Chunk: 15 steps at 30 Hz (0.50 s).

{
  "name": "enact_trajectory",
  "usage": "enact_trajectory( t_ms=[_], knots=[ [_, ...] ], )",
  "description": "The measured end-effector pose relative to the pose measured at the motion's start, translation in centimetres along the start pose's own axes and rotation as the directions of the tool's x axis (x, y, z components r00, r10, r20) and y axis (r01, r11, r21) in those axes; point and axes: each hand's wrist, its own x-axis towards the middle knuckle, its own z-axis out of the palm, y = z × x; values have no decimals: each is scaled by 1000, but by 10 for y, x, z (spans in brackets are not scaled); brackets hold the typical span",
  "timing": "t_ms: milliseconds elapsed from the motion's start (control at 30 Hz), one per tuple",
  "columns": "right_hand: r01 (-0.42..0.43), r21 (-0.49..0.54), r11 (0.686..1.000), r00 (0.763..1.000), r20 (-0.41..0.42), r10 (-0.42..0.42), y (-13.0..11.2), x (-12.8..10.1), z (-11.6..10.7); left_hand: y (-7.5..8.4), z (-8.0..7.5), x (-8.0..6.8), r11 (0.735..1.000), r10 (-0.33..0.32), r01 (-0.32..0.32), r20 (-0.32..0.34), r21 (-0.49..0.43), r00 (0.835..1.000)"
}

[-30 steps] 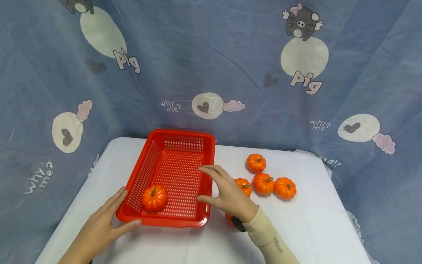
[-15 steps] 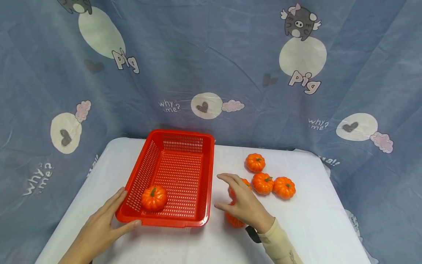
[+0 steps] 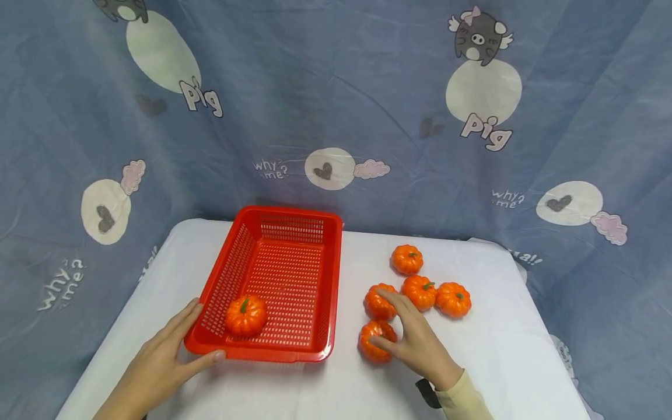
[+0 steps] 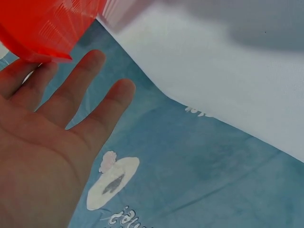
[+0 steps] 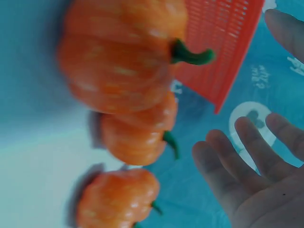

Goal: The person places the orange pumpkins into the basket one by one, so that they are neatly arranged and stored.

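My left hand (image 3: 157, 356) lies along the near left corner of a red plastic basket (image 3: 336, 280), fingers extended at its side and thumb by the front rim. In the left wrist view, two fingertips meet the rim of the basket (image 4: 35, 54), while the other fingers are spread. Inside the basket sits one small orange pumpkin (image 3: 245, 315) with a green stem. My right hand (image 3: 420, 344) hovers over the nearest loose pumpkin (image 3: 374, 344), thumb and fingers apart, holding nothing. Its fingers partly overlap another pumpkin (image 3: 379, 303) just behind.
Three more pumpkins, at the back (image 3: 406, 259), in the middle (image 3: 418, 293) and to the right (image 3: 454, 300), sit on the white tabletop (image 3: 504, 350). A blue printed cloth (image 3: 367, 116) hangs behind the table.
My right hand has moved from over the basket's right edge, right and toward me, to the loose pumpkins, uncovering the nearest ones. The left hand and basket have stayed put.
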Motion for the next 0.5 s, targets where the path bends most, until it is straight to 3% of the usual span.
enact_trajectory(
  t_ms=[300, 500],
  knots=[
    [-107, 8, 994, 994, -16, 107, 17, -22, 6, 1, 0, 0, 1000, 20, -20, -7, 3, 1000],
    [-166, 23, 986, 986, 3, 166, 24, -30, 15, 1, 0, -1, 1000, -4, 4, 4, -4, 1000]
  ],
)
